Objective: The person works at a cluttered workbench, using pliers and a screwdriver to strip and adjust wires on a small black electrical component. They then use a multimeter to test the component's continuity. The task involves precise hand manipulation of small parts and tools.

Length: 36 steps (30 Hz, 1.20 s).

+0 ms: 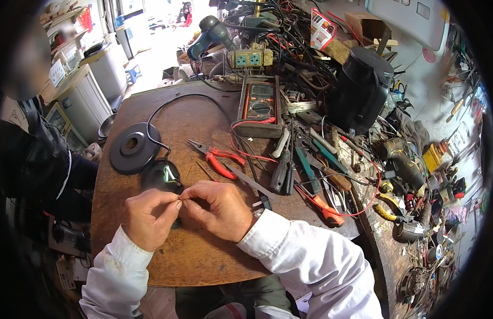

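Note:
My left hand (150, 219) and my right hand (219, 210) meet above the wooden table, thumbs and forefingers pinched together at the tips. Whatever lies between them is too small to make out. Just beyond the fingertips is a round black part (152, 178) with white and green wires (168, 173) coming out of it, partly hidden by my hands. A black power cord (203, 95) runs in a loop from this part across the table. Left of it lies a black disc-shaped base (134, 149) with a hole in its middle. A black plug (263, 202) lies beside my right wrist.
Red-handled long-nose pliers (219, 160), a multimeter (260, 101) in a box and several screwdrivers and pliers lie beyond and to the right. A black kettle (360, 90) stands in clutter at the right. A person in dark clothes (36, 159) is at the left.

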Each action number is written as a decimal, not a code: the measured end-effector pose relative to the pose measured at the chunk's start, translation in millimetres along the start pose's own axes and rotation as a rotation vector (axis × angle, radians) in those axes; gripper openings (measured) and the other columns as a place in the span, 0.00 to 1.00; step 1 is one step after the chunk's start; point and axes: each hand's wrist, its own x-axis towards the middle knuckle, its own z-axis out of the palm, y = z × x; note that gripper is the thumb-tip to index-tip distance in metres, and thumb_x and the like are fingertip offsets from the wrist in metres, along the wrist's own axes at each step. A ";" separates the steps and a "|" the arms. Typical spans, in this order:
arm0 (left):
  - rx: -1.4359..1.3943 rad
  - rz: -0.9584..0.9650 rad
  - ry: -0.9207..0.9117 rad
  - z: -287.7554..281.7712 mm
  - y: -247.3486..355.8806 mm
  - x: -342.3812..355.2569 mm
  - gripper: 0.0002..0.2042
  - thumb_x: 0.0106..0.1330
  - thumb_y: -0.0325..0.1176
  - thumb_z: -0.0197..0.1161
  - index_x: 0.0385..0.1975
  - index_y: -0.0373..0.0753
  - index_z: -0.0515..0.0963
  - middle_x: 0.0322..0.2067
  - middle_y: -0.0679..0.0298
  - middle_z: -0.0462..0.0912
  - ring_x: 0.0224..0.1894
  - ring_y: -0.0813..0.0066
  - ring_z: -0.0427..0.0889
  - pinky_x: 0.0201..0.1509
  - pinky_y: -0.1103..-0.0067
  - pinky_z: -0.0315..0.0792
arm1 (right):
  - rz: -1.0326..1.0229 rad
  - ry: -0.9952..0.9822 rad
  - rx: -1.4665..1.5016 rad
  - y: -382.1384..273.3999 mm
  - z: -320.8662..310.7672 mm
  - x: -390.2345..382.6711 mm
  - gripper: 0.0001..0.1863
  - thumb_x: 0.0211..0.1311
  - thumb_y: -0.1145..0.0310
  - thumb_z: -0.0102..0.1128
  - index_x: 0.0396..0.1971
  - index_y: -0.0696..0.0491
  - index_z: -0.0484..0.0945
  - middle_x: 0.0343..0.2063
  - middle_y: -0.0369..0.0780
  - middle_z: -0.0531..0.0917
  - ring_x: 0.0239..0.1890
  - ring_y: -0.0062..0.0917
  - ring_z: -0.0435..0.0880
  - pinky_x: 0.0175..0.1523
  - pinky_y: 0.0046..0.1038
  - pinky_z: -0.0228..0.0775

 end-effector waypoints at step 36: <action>0.019 0.024 -0.052 -8.1 8.2 6.4 0.05 0.61 0.25 0.73 0.35 0.34 0.85 0.29 0.58 0.86 0.30 0.71 0.87 0.32 0.77 0.78 | -0.062 0.068 -0.093 -12.5 -3.6 0.9 0.06 0.59 0.76 0.65 0.36 0.60 0.83 0.29 0.46 0.83 0.31 0.39 0.86 0.36 0.32 0.75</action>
